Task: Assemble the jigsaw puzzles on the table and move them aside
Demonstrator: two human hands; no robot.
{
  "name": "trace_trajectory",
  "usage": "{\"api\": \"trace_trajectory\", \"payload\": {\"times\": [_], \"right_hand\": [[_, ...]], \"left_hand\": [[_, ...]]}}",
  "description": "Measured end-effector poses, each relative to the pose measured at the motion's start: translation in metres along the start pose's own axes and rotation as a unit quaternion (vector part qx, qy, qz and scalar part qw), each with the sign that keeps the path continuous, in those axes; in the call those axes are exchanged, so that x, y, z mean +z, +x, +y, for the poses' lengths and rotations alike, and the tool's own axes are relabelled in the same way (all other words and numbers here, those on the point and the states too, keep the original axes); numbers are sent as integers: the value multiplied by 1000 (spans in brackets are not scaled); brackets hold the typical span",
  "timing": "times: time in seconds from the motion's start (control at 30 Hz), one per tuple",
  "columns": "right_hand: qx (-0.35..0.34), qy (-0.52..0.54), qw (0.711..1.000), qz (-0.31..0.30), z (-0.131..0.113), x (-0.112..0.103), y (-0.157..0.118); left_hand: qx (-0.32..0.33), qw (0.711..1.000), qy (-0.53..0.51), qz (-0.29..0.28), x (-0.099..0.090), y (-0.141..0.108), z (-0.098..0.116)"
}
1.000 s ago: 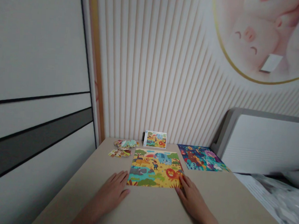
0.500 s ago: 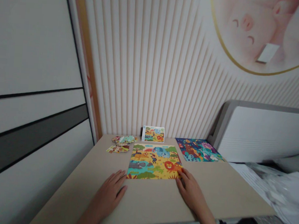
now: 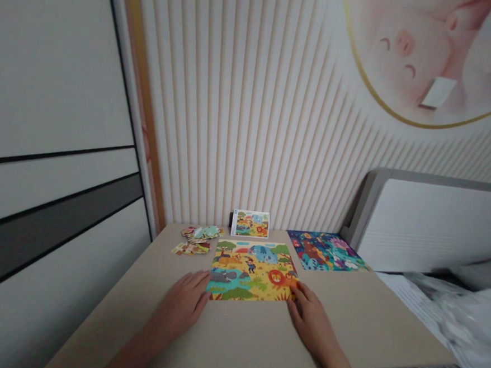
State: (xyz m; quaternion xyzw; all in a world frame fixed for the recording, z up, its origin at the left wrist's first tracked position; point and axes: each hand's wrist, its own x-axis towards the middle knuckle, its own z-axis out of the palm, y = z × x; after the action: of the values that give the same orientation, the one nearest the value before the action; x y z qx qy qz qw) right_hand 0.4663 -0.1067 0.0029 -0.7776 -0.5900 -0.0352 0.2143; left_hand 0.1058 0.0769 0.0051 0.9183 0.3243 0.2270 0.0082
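Observation:
A colourful animal puzzle [image 3: 250,271] lies flat on the beige table [image 3: 234,340], its pieces joined into a rectangle. My left hand [image 3: 184,300] rests at its lower left edge, fingers stretched out and fingertips touching that side. At the lower right corner lies my right hand [image 3: 310,314], its fingers spread and the fingertips on the puzzle's edge. Neither hand holds anything. Behind the puzzle a small picture card [image 3: 250,223] with the same scene stands upright near the wall.
Loose pieces lie piled [image 3: 202,234] at the back left, with a few more [image 3: 193,249] in front. A dark blue puzzle [image 3: 327,251] lies at the back right. Papers and clear plastic [image 3: 455,316] are beyond the table's right edge.
My left hand has moved slightly up along the puzzle's left side. My right hand stays at the right corner. The whole view has shifted a little.

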Motion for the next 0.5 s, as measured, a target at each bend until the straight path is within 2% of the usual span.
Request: {"api": "trace_trajectory", "payload": {"times": [0.1,0.23,0.37,0.5], "right_hand": [[-10,-8,1000,-22,4,1,3],[-30,-11,997,-73,6,-3,24],[-73,-1,994,-84,3,-3,69],[-71,-20,989,-126,-4,10,105]], "left_hand": [[15,1000,-13,-10,-1,41,-12],[7,999,-13,-31,20,77,-28],[12,999,-16,-46,41,80,-34],[17,998,-22,-48,48,74,-39]]}}
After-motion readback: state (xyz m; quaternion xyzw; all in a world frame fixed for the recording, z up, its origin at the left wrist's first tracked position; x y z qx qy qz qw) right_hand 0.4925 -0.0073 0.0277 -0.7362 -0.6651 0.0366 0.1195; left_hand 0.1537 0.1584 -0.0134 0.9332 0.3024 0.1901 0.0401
